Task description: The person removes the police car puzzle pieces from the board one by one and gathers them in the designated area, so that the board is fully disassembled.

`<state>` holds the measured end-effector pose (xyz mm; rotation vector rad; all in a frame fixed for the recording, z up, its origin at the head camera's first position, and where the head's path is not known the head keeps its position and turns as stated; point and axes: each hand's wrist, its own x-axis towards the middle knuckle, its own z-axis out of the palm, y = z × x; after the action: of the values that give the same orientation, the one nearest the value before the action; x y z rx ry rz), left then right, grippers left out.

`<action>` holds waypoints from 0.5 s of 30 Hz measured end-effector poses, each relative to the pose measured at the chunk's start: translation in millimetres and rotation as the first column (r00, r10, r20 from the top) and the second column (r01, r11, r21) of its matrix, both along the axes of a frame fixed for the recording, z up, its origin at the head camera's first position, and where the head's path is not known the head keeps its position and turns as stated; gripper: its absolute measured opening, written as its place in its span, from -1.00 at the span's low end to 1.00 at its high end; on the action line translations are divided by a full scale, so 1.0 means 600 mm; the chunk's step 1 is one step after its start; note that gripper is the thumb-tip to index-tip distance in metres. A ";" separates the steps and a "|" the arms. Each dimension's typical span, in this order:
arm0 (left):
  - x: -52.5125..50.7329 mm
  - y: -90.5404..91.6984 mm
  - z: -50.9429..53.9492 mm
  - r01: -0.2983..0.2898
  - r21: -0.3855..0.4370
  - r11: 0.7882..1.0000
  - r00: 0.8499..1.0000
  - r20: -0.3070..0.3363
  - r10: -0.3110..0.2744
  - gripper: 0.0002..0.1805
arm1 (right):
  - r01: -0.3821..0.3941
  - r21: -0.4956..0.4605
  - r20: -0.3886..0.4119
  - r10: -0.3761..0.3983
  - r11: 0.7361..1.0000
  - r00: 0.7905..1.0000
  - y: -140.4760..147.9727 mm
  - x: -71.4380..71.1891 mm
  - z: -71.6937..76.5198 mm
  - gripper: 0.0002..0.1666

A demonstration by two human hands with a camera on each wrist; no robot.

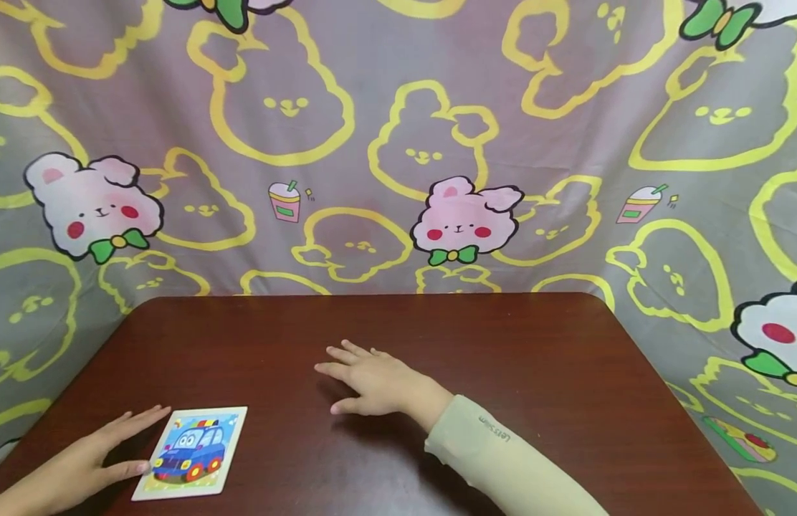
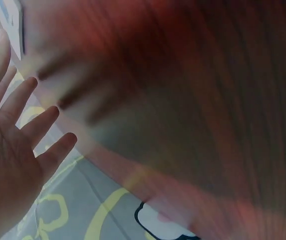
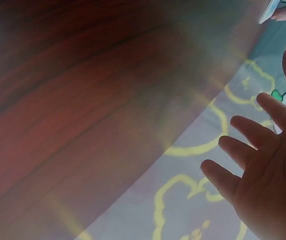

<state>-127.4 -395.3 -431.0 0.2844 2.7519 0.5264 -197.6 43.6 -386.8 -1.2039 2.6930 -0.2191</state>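
A flat picture board with a blue cartoon car and a pale border lies on the brown table, at the near left. At its left edge is my left hand, fingers straight and thumb tip by the border; I cannot tell if it touches. My right hand is over the middle of the table, palm down, fingers spread, holding nothing. The left wrist view shows the left hand with spread fingers and part of the board. In the right wrist view the right hand is spread too.
Behind the table hangs a grey cloth printed with yellow outlines, rabbit faces and cups; it also runs along both sides. The table's far edge has rounded corners. A pale sleeve covers the right forearm.
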 end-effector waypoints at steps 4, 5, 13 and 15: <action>0.001 0.008 0.002 0.035 0.024 0.999 0.999 -0.018 -0.034 -0.08 | -0.031 0.018 0.032 0.030 0.999 0.999 -0.029 0.003 0.003 -0.18; 0.001 0.010 0.003 0.045 0.034 0.998 0.999 -0.027 -0.044 -0.10 | -0.039 0.023 0.040 0.038 0.999 0.998 -0.035 0.005 0.003 -0.18; -0.008 0.029 0.004 0.060 0.043 0.997 0.998 -0.008 -0.059 -0.08 | -0.106 0.040 0.114 0.100 0.994 0.988 -0.075 0.015 -0.002 -0.19; -0.009 0.037 0.002 0.075 0.055 0.996 0.997 -0.021 -0.074 -0.09 | -0.116 0.040 0.118 0.110 0.992 0.987 -0.081 0.016 -0.006 -0.18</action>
<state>-132.7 -373.1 -429.5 0.4052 2.7357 0.5839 -187.8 -4.7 -390.2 -1.2841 2.5083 -0.2021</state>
